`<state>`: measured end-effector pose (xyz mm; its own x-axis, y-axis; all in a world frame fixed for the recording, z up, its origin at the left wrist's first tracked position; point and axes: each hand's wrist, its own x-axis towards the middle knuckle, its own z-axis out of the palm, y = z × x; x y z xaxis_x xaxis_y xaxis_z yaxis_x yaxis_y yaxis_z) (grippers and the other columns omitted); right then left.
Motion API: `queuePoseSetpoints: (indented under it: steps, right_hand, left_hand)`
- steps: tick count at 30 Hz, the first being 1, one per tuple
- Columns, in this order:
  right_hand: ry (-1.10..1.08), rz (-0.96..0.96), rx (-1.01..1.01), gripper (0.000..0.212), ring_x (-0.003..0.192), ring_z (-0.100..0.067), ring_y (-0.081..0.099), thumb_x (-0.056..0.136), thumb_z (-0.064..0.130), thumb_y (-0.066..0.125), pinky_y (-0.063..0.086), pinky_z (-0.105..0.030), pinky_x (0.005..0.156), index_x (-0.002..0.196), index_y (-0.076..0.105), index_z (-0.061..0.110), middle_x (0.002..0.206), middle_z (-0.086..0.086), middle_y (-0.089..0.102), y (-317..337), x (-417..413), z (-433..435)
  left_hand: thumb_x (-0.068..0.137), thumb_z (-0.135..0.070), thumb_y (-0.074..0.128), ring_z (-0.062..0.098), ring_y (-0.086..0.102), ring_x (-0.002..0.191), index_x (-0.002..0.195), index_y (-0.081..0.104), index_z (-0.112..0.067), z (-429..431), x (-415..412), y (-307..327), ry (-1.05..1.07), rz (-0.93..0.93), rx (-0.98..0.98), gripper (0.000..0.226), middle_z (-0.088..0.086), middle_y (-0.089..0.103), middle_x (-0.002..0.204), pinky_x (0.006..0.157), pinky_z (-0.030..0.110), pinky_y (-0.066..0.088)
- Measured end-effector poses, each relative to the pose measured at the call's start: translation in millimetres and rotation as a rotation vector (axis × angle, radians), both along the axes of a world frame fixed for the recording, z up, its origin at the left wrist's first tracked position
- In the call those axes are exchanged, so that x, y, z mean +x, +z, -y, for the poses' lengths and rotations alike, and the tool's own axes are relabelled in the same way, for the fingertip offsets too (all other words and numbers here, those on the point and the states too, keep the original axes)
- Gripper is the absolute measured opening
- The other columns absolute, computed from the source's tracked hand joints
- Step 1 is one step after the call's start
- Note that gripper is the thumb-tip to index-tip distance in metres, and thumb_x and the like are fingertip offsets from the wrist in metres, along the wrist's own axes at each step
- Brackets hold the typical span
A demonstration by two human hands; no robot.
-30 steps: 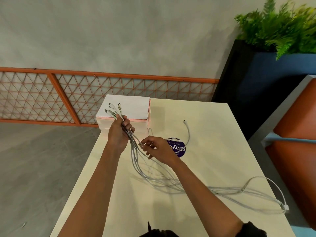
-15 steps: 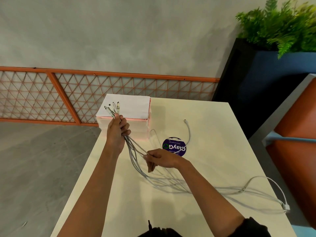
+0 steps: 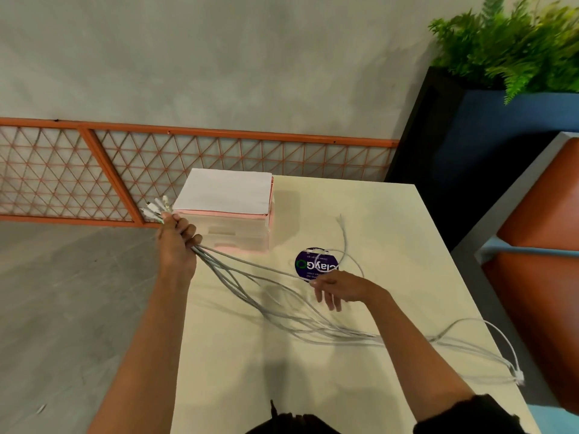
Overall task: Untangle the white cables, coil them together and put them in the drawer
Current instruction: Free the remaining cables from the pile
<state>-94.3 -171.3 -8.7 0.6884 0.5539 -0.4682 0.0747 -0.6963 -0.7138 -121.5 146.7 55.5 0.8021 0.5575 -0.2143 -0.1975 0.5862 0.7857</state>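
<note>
Presently, the left hand (image 3: 175,247) grips the cables (image 3: 282,311) in a closed fist, plugs protruding above its fingers, while the right hand (image 3: 341,288) pinches one strand at its fingertips, the remainder trailing over the table (image 3: 391,233) beneath both hands, near the drawer unit (image 3: 232,214).

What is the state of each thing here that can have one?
left hand, grips the cables by their plug ends, held up.
right hand, pinches one cable further along.
cables, uncoiled, loosely crossed, far ends lying on the table.
drawer box, drawers shut, paper on top.
</note>
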Motion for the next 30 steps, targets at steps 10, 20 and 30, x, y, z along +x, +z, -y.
queuePoseSetpoints:
  steps: [10, 20, 30]
  right_hand:
    - [-0.023, -0.253, -0.235, 0.040, 0.055, -0.009, 0.053, 0.095, 0.050, 0.045, 0.043, -0.020, 0.060, 0.074, 0.062, 0.021, 0.061, 0.004, 0.053, -15, -5, 58]
    - [-0.067, -0.085, -0.151, 0.061, 0.113, -0.013, 0.044, 0.075, 0.035, 0.078, 0.039, -0.026, 0.096, 0.126, 0.045, 0.026, 0.123, 0.004, 0.043, -19, -19, 19]
    - [0.041, 0.124, 0.208, 0.050, 0.109, -0.009, 0.056, 0.084, 0.052, 0.064, 0.041, -0.026, 0.091, 0.121, 0.055, 0.020, 0.123, 0.004, 0.061, 20, -36, -129]
  left_hand:
    - [0.105, -0.039, 0.026, 0.003, 0.025, 0.034, 0.069, 0.037, -0.024, -16, -8, -17, 0.061, -0.050, -0.056, 0.040, -0.014, 0.031, 0.040, 0.034, 0.014, 0.018]
    - [0.105, -0.033, 0.030, 0.003, 0.024, 0.035, 0.069, 0.037, -0.023, 3, -3, -9, 0.001, -0.071, -0.002, 0.039, -0.013, 0.029, 0.041, 0.035, 0.015, 0.018]
    - [0.105, -0.033, 0.027, 0.003, 0.022, 0.034, 0.069, 0.038, -0.020, 18, 8, 22, -0.190, 0.053, -0.122, 0.040, -0.012, 0.026, 0.041, 0.035, 0.014, 0.015]
